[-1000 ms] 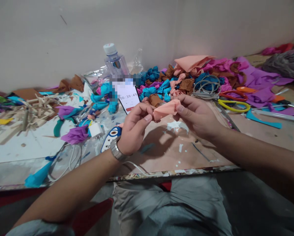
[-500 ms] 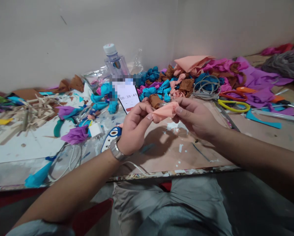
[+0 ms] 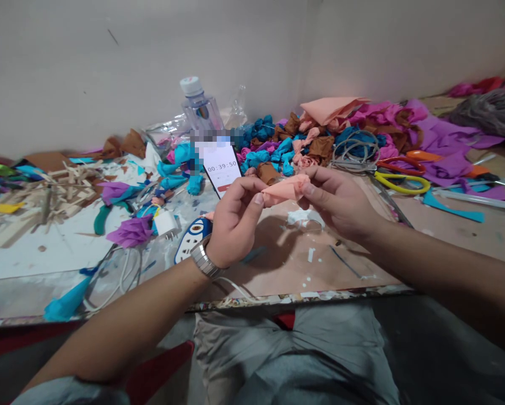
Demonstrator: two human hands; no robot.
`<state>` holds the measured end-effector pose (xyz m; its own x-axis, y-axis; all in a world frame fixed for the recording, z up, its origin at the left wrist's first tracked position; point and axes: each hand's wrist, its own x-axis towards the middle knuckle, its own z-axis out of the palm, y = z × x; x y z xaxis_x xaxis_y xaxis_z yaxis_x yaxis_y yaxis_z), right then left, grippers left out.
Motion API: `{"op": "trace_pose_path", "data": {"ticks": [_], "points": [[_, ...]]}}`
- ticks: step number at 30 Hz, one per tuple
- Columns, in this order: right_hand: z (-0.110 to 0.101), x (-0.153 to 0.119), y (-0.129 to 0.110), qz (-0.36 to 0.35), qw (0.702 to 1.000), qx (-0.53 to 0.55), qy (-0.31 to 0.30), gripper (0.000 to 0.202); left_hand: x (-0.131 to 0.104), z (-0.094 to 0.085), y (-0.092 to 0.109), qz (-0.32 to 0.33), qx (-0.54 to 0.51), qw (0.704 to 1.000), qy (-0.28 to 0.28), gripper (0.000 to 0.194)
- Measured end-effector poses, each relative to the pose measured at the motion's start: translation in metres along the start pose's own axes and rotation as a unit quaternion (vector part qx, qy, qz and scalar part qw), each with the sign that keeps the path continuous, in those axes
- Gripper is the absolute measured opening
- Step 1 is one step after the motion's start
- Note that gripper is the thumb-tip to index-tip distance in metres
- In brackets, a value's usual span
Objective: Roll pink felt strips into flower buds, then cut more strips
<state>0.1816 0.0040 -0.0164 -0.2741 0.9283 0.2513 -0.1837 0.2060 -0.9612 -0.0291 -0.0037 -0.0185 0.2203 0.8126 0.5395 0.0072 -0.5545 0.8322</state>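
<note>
A piece of peach crepe paper (image 3: 284, 191), rolled and folded over itself, is held up between my two hands above the table. My left hand (image 3: 239, 216) pinches its left end between thumb and fingers. At the other end my right hand (image 3: 334, 199) grips the paper, thumb in front and fingertips partly hidden behind. Just beyond the paper lies a heap of crumpled and twisted crepe paper pieces (image 3: 281, 154) in blue, brown and peach.
Behind my left hand a phone (image 3: 222, 163) shows a running timer, with a plastic bottle (image 3: 201, 109) beyond. A power strip (image 3: 191, 239) lies by my left wrist. Scissors with yellow handles (image 3: 404, 183) are at right, wood scraps (image 3: 60, 191) at far left, a blue paper flower (image 3: 68, 298) near the edge.
The peach paper looks slightly more tightly rolled, and my left hand has shifted a little to the right. Both hands keep their hold.
</note>
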Motion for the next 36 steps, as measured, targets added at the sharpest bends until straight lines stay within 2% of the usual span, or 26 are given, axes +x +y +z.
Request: {"op": "trace_pose_path", "data": {"ticks": [2, 7, 10, 14, 22, 27, 36], "points": [[-0.0001, 0.0000, 0.0002, 0.002, 1.000, -0.005, 0.003, 0.033, 0.0000, 0.0004, 0.0016, 0.005, 0.009, 1.000, -0.003, 0.018], [0.0003, -0.0002, -0.0001, -0.004, 1.000, -0.001, 0.006, 0.030, 0.0015, 0.0018, 0.0027, 0.004, -0.015, 0.999, 0.029, 0.020], [0.0008, -0.0004, -0.0011, -0.008, 1.000, -0.003, 0.003, 0.030, 0.0017, 0.0020, 0.0030, 0.003, -0.025, 0.999, 0.025, 0.018], [0.0006, -0.0005, -0.0012, 0.000, 1.000, -0.016, 0.005, 0.031, 0.0020, 0.0021, 0.0037, 0.012, 0.001, 1.000, 0.022, 0.018], [-0.0009, -0.0002, 0.0022, -0.006, 1.000, -0.017, 0.012, 0.029, 0.0026, 0.0020, 0.0010, 0.020, 0.007, 0.998, 0.056, 0.024], [0.0001, -0.0010, 0.0017, 0.005, 1.000, 0.011, 0.019, 0.029, 0.0020, 0.0016, -0.0004, 0.014, 0.000, 0.998, 0.055, 0.023], [0.0010, 0.0008, 0.0001, -0.007, 0.999, 0.003, 0.033, 0.033, 0.0041, 0.0007, 0.0010, 0.071, 0.027, 0.997, 0.031, 0.010]]}}
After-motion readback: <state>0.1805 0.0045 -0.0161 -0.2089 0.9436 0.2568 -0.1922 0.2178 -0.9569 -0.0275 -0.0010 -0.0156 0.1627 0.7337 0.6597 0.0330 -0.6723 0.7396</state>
